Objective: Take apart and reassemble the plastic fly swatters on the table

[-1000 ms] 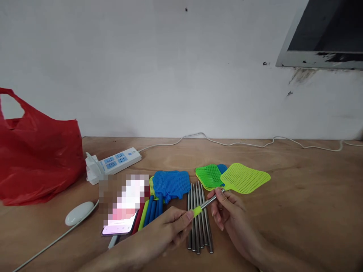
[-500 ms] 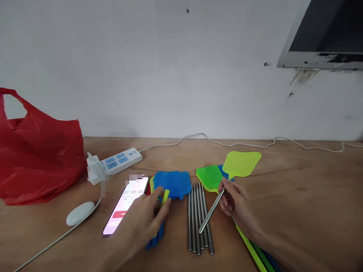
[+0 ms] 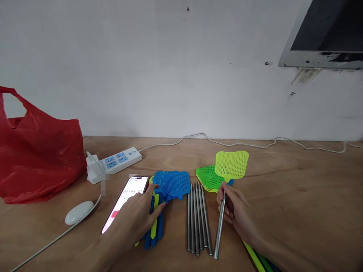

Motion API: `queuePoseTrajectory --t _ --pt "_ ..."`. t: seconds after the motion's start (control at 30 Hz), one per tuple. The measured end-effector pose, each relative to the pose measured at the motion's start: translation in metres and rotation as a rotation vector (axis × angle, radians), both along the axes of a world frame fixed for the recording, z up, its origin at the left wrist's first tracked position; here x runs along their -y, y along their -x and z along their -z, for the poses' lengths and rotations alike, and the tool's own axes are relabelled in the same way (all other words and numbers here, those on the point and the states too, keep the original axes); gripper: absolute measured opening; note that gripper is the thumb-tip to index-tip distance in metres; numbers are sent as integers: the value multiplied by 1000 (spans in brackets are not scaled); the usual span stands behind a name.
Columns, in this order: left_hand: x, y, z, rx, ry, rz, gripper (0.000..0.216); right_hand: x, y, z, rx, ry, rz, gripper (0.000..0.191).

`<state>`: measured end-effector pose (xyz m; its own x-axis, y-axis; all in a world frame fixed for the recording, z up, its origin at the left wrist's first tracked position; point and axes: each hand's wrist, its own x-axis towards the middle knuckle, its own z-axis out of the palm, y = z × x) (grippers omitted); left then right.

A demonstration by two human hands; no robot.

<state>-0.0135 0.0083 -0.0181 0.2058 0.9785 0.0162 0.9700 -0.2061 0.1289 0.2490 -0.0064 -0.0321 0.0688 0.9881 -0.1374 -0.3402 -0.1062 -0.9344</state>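
Note:
My right hand (image 3: 234,209) is closed around the metal rod of a fly swatter (image 3: 231,164), near its yellow-green mesh head. The bare rod points down toward me. My left hand (image 3: 138,213) hovers over a bundle of blue and yellow-green plastic handles (image 3: 155,217), thumb and index finger apart. One yellow-green handle lies beneath them on the blue ones. Blue swatter heads (image 3: 177,184) are stacked just beyond that hand. Between my hands several metal rods (image 3: 195,221) lie side by side. Behind my right hand rests a green swatter head (image 3: 208,177).
A lit phone (image 3: 133,189) lies partly under my left hand. Farther left are a power strip (image 3: 121,158), a white oval device (image 3: 79,212) and a red plastic bag (image 3: 42,158). Green and yellow handles (image 3: 253,257) lie under my right forearm. A white cable (image 3: 227,145) runs along the wall.
My left fingers have parted, and the yellow-green handle they held now lies on the blue handles. My right hand has swung the swatter more upright, its head shifting left.

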Motion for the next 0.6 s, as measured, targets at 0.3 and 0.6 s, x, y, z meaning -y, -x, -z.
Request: queuePoseTrajectory --t 0.3,0.6 --pt "-1 -5 -10 154 -117 109 35 -2 -10 -4 -285 76 -419 45" --pt "-10 -13 -25 520 -207 257 44 3 -20 -11 -314 271 -948 36"
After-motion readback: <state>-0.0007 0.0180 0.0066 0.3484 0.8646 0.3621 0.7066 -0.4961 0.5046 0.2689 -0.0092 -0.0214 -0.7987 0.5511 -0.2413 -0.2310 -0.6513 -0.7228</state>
